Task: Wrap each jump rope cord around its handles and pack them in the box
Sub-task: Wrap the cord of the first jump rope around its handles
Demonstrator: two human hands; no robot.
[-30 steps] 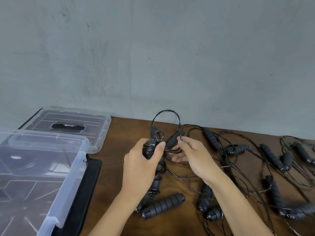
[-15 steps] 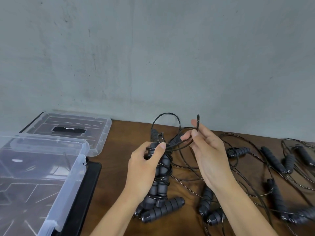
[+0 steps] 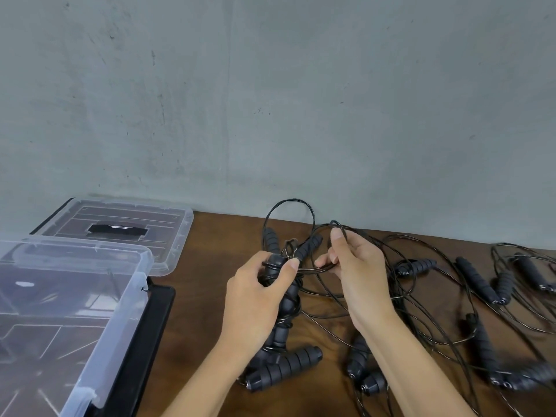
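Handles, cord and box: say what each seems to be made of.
Handles: likely foam or soft rubber, matte dark grey, ribbed into rings; end caps look like hard black plastic.
Cord: thin, glossy black, holds springy loops; perhaps plastic-coated wire, unsure.
Box: clear plastic, slightly frosted, the table visible through it.

Box: clear plastic storage box [image 3: 72, 299] sat at the brown wooden table's [image 3: 210, 266] left edge.
Lid: clear plastic lid [image 3: 120, 227] lay behind it.
Ropes: black jump ropes with foam handles [image 3: 469, 272] spread rightward.
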